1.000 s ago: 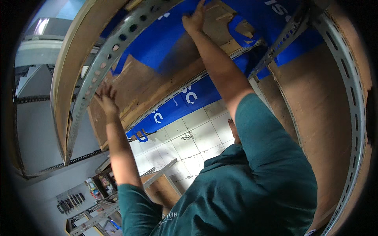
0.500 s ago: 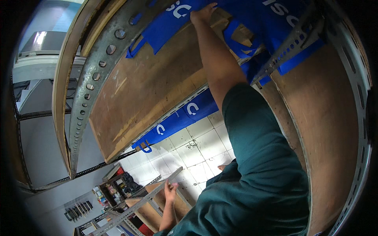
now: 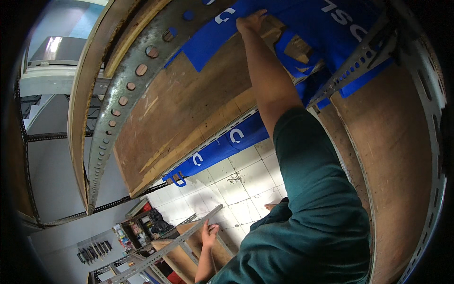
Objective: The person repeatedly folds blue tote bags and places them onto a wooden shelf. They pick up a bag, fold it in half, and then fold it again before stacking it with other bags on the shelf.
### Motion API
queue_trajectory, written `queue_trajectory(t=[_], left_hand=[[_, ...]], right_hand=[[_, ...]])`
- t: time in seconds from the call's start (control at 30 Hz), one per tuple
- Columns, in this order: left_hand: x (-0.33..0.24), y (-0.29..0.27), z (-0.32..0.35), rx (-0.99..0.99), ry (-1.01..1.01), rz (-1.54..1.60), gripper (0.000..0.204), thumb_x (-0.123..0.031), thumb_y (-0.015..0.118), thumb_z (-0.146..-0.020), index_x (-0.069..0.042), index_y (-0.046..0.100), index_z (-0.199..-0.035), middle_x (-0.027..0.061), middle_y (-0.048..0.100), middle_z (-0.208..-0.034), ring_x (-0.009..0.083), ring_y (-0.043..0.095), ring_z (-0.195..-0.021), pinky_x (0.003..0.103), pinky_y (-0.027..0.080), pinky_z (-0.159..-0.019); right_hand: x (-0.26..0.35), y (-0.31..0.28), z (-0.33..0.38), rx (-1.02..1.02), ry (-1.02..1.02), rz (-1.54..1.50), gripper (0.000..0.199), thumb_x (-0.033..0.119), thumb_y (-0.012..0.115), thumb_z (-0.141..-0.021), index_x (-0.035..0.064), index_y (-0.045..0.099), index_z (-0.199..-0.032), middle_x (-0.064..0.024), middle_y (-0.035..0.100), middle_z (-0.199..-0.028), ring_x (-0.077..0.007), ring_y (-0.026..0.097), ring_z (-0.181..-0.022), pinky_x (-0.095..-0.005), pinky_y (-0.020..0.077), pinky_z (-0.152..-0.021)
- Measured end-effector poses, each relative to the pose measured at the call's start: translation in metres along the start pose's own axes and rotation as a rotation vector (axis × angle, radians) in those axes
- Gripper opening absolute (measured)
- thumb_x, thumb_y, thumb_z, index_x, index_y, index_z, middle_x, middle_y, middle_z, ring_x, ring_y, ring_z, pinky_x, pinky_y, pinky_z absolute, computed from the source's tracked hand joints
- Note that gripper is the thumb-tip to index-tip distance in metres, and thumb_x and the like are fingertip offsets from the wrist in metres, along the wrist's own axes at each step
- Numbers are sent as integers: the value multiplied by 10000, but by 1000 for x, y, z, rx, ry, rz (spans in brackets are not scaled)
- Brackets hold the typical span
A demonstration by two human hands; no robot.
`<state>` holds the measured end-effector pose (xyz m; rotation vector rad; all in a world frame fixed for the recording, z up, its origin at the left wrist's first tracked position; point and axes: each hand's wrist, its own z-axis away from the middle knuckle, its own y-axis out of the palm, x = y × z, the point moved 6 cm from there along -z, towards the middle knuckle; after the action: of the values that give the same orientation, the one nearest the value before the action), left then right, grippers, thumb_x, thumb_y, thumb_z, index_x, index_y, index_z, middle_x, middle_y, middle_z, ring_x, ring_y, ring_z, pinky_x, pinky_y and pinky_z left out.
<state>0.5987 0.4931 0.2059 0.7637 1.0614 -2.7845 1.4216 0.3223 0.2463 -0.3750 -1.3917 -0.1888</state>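
My right hand (image 3: 252,22) reaches far up over a wooden shelf board (image 3: 189,113). Its fingers are closed at the edge of a blue fabric bag (image 3: 204,49) with white print, lying flat on the board; the fingertips are partly hidden. More blue fabric (image 3: 326,28) is spread to the right of that hand. Down at the lower left, my left hand (image 3: 208,234) is raised beside a slotted metal rail (image 3: 189,233), fingers apart and holding nothing. Whether it touches the rail I cannot tell.
Perforated metal uprights (image 3: 140,70) frame the shelf at left and right. Under its edge hang blue bags (image 3: 222,146) with handles. White floor tiles (image 3: 229,184) show below. A wooden board (image 3: 388,156) stands at right, and a rack of small goods (image 3: 142,227) at lower left.
The view has shifted slightly, so the shelf appears further right and lower. The blue bag's handle loop at its left end no longer shows. My left hand's fingers have loosened from the rail.
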Motion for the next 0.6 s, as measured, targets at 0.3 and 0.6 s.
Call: queue_trajectory(t=[0.3, 0.6], left_hand=[[10, 21, 3, 89, 1, 18, 673, -219, 664, -838, -6, 324, -1378, 126, 593, -1045, 193, 582, -940, 317, 484, -813], [16, 22, 8, 83, -14, -31, 666, -256, 669, -829, -17, 351, -1363, 146, 586, -1087, 221, 588, -954, 334, 482, -828]], right_hand=[[1, -5, 4, -14, -80, 38, 1019, 173, 713, -687, -59, 35, -1410, -279, 167, -1432, -360, 384, -1252, -320, 353, -1060], [7, -12, 15, -2, -55, 138, 1033, 168, 739, -671, -92, 49, -1396, -270, 103, -1461, -330, 386, -1271, -313, 383, -1040]])
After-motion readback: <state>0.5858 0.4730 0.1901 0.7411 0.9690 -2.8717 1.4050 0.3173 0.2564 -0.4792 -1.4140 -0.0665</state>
